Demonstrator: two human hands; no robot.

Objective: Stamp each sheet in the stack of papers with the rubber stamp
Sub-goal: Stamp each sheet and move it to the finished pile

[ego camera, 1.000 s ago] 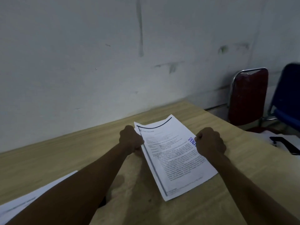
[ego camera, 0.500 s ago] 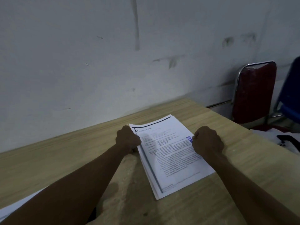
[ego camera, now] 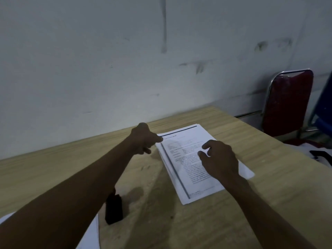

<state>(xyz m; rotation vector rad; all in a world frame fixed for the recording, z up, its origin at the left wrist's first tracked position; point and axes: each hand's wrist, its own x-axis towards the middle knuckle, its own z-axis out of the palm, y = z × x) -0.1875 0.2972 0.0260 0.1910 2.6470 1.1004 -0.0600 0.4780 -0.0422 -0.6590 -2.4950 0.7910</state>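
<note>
A stack of printed white papers [ego camera: 186, 169] lies on the wooden table [ego camera: 224, 221], turned a little clockwise. My left hand [ego camera: 143, 139] is at the stack's far left corner, one fingertip touching the top sheet and the other fingers loosely curled beside the edge. My right hand [ego camera: 220, 159] rests on the right half of the top sheet with relaxed, slightly spread fingers. It hides the blue stamp mark. A dark block, likely the rubber stamp [ego camera: 114, 209], stands on the table just under my left forearm.
Another white sheet [ego camera: 89, 232] lies at the near left edge. A red chair [ego camera: 289, 103] and a blue chair [ego camera: 323, 112] stand past the table's right side. A dark object [ego camera: 321, 156] lies on a white surface there. The wall runs close behind the table.
Both hands have let go of the stack's side edges. The right hand moved onto the top sheet, the left hand shifted to the far corner. The view tilted down, revealing the dark block.
</note>
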